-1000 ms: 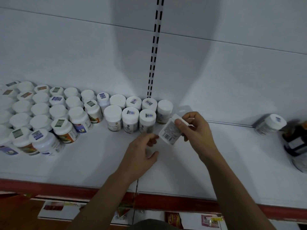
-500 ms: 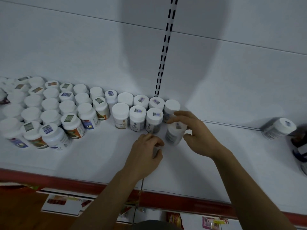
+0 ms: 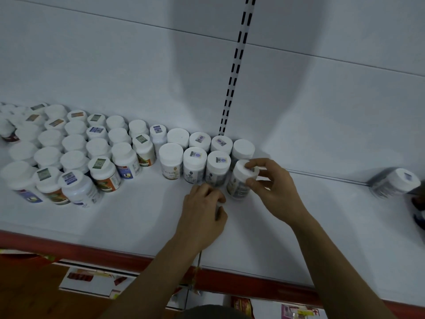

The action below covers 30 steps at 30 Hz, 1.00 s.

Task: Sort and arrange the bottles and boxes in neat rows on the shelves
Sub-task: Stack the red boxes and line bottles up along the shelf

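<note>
A white bottle (image 3: pixel 239 183) was gripped by its cap in the right hand (image 3: pixel 276 192), beside the front row (image 3: pixel 195 166) on the shelf (image 3: pixel 138 217). The left hand (image 3: pixel 202 212) was curled; whether anything was held could not be told.

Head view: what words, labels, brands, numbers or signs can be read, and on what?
No text can be read here.
Square code stickers on the white bottle caps: too small to read.
Printed label on the white plastic bottle in the right hand: blurred.
Colourful labels on the left-side bottles: blurred.
Print on the red-and-white boxes below the white shelf: blurred.
</note>
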Motion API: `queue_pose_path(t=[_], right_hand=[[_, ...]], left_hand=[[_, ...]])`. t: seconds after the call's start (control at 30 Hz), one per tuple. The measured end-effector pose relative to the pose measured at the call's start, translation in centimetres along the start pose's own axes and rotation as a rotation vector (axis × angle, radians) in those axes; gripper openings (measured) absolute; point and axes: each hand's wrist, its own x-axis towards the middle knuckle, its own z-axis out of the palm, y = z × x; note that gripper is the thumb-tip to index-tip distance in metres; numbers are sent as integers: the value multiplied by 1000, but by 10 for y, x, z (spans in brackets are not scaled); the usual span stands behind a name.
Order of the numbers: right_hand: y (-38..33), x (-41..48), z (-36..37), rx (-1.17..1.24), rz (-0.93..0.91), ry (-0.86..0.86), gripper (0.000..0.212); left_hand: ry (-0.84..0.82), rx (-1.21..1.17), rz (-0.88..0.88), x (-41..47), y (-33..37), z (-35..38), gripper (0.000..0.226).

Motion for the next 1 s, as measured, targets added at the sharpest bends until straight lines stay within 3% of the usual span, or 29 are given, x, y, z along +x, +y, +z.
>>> queue_pose_path(t=[0.13, 0.33, 0.5, 0.83, 1.0], right_hand=[[4, -6, 4, -2, -17, 26, 33], [2, -9, 16, -37, -129, 94, 47], [2, -7, 23, -94, -114, 183, 58], [4, -7, 30, -104, -63, 223, 47], [1, -11, 25, -79, -72, 204, 53]], left_hand=[[-2, -1, 0, 0, 1, -1, 19], [-15, 3, -5, 0, 1, -2, 20], [-26, -7, -12, 0, 2, -4, 19], [-43, -31, -29, 0, 0, -5, 20], [-60, 3, -20, 0, -1, -5, 21]])
